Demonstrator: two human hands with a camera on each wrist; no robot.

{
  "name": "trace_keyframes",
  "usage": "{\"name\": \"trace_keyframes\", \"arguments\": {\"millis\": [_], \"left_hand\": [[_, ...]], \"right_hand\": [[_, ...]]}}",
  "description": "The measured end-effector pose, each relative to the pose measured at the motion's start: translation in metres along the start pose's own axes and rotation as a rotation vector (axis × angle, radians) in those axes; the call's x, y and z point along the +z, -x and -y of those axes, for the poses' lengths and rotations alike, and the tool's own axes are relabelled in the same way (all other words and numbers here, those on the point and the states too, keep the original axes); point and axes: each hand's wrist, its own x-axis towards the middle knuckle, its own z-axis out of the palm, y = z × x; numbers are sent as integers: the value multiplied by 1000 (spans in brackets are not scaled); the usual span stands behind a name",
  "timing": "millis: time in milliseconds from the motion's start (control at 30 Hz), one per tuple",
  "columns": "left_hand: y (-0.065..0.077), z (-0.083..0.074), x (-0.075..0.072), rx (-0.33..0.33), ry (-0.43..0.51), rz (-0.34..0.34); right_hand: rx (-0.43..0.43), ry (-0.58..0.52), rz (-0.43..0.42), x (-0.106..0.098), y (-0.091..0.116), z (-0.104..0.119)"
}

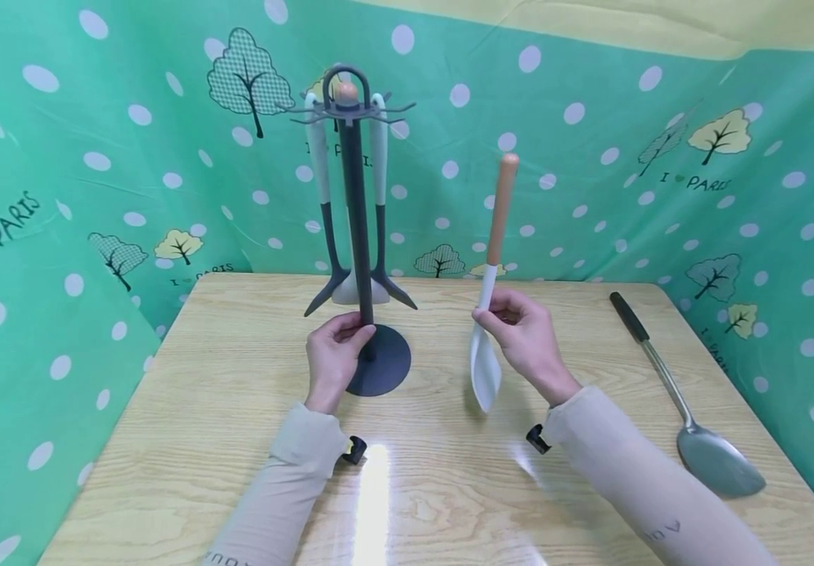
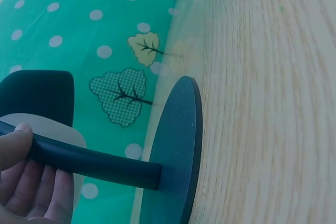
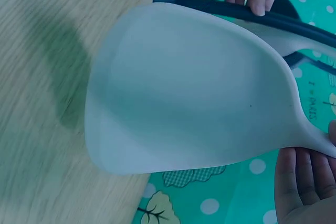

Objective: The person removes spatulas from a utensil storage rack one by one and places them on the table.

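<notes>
Low on its post, just above the round base, my left hand (image 1: 336, 354) grips a dark utensil stand (image 1: 356, 220). In the left wrist view, the thumb and fingers wrap the post near the flat base (image 2: 176, 150). My right hand (image 1: 526, 334) pinches a white spatula (image 3: 194, 93) at the neck, just above its blade. The spatula is upright, its wooden handle (image 1: 502, 208) on top and the blade pointing down, to the right of the stand. From the stand's top hooks hang several utensils with pale handles (image 1: 379, 157) and dark or whitish heads (image 1: 393, 289).
A metal wok spatula (image 1: 718, 464) with a black grip lies along the table's right side. Green dotted cloth (image 1: 562, 149) covers the walls behind and at both sides of the wooden table (image 1: 223, 393).
</notes>
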Motion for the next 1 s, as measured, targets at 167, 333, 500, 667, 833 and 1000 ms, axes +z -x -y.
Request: {"name": "trace_keyframes", "arguments": {"millis": [167, 333, 500, 667, 833, 1000], "left_hand": [[0, 0, 0, -9, 2, -1], [0, -1, 0, -12, 4, -4], [1, -1, 0, -3, 1, -2], [1, -1, 1, 3, -1, -5], [0, 0, 1, 8, 3, -1], [0, 0, 1, 13, 2, -5]], "right_hand": [[-1, 46, -19, -8, 2, -4], [-9, 54, -30, -18, 0, -19], [-5, 62, -39, -27, -4, -47], [-11, 106, -46, -37, 0, -59], [11, 148, -53, -49, 6, -66], [23, 207, -59, -61, 9, -71]]}}
